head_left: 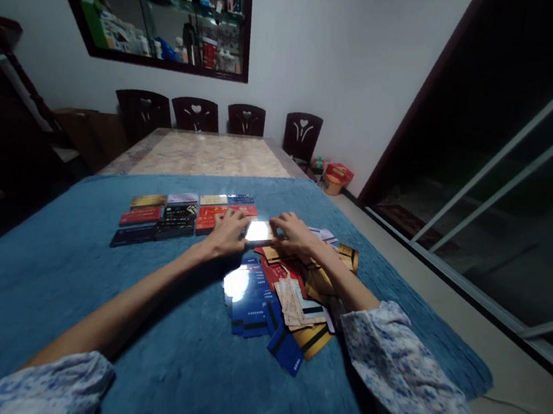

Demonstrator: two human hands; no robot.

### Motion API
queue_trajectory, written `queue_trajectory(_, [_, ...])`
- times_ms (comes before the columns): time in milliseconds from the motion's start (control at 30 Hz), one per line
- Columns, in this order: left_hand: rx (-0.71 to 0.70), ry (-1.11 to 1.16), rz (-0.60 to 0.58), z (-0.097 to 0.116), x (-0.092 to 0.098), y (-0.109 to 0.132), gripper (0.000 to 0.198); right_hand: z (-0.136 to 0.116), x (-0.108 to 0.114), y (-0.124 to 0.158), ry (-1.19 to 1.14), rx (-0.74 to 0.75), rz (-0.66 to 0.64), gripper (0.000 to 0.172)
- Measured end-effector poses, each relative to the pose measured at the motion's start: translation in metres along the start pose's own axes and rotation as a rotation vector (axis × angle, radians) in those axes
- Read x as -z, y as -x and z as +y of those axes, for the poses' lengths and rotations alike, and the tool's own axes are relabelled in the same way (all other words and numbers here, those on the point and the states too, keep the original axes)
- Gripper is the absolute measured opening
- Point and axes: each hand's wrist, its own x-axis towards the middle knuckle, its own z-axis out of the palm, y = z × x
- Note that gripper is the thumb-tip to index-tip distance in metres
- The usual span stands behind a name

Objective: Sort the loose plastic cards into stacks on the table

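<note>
My left hand (229, 232) and my right hand (294, 233) face each other over the blue cloth, fingers curled in. Between them is a card (259, 232), gripped at its two ends; strong glare whitens its face, and I cannot tell whether it is one card or a small stack. Left of my left hand, bank-type cards lie in neat rows of stacks: black cards (179, 220), red cards (140, 216), and dark blue cards (132, 235). Below and under my right forearm spreads a loose pile with blue cards (257, 305), beige cards (290, 301) and gold cards (313, 339).
A blue cloth (162, 354) covers the near part of the long table, whose marbled top (213, 151) shows beyond. Dark chairs (194, 114) stand at the far end. A red box (340, 172) sits on the floor to the right, near a glass sliding door (514, 162).
</note>
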Motion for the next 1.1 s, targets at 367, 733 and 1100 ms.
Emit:
queue_trajectory(367, [0.075, -0.063, -0.016, -0.025, 0.004, -0.009, 0.027, -0.017, 0.012, -0.031, -0.004, -0.011, -0.134, 0.026])
queue_trajectory(733, [0.152, -0.14, -0.112, -0.037, 0.004, -0.022, 0.026, -0.02, 0.0, -0.056, 0.023, -0.047, -0.195, 0.039])
queue_trajectory(1100, [0.141, -0.176, -0.171, -0.049, -0.002, -0.03, 0.027, -0.021, -0.005, -0.062, 0.017, -0.035, -0.2, 0.033])
